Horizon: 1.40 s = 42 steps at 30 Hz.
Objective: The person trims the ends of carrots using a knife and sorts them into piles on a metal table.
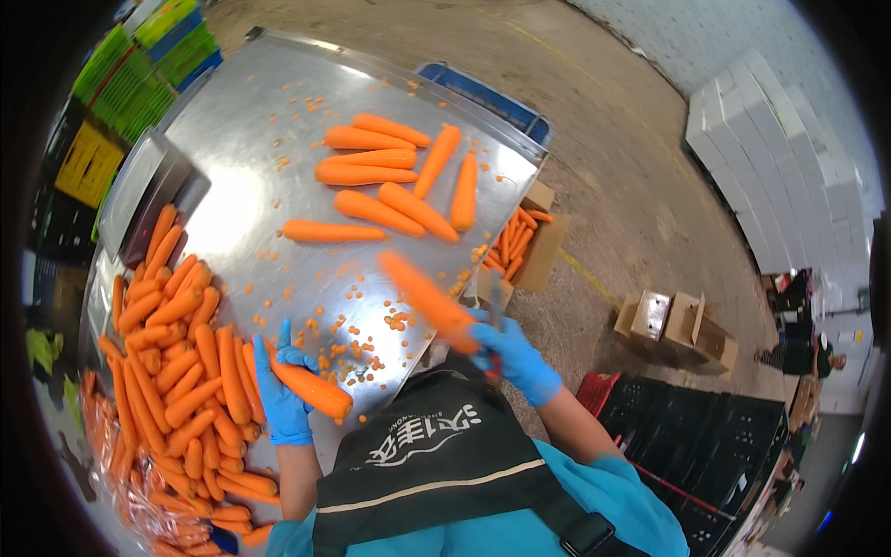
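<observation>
First, carrot heap (176, 371): piled just left of the left grip; picking from its near edge should keep it from sliding.
Left hand (284, 408): blue-gloved, grasping one carrot between thumb and fingers, rather lightly by the look of it.
Left-hand carrot (318, 390): its blunt end points out of the grip toward the apron (436, 432); that exposed end suits a cut well clear of the fingers.
Orange bits (360, 348): strewn over the steel table (232, 121) between the two grips; they suggest end-trimming, best done in thin slices to spare the flesh.
Laid-out carrots (367, 174): on the table beyond both hands, apart from the heap; orderly spacing would help there.
Blurred carrot (422, 297): slants ahead and left from the right grip, near end at the fingers; I cannot tell how firmly it is held.
Knife (497, 302): smeared grey blade rising from the right grip; fingertips should sit behind its edge.
Right hand (524, 357): blue-gloved, curled round the knife.
Carton (543, 260): ahead of the right grip, beyond the table edge, holding carrots.
</observation>
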Each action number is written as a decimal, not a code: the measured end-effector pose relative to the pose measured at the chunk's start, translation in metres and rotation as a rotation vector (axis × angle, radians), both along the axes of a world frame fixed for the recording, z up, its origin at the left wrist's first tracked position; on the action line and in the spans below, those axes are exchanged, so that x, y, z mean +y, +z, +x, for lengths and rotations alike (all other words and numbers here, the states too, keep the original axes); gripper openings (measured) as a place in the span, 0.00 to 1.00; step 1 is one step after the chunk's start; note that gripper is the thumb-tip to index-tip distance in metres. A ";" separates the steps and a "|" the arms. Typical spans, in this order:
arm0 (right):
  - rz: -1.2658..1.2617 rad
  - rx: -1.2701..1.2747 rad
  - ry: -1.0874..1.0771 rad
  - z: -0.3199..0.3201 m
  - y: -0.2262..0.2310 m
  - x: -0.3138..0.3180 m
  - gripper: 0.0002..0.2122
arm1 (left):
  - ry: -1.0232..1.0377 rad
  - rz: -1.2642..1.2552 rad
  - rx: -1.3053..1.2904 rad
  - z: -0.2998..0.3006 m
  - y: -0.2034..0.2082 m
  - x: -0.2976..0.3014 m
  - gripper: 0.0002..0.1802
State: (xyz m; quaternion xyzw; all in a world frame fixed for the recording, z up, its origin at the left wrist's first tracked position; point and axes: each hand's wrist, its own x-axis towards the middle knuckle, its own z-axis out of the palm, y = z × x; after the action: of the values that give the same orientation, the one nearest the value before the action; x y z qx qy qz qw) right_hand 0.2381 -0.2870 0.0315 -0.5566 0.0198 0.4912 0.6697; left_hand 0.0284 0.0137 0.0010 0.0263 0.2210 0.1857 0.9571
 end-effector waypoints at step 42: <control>-0.525 -0.199 -0.476 0.042 -0.177 -0.118 0.12 | 0.051 2.168 0.810 0.055 0.022 0.091 0.33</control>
State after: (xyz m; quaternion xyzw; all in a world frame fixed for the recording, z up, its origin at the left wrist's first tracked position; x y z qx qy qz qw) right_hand 0.2799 -0.4049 -0.1459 -0.7343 0.2088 0.2431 0.5984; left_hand 0.0837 0.1048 0.0234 0.8864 0.2369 0.2751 0.2873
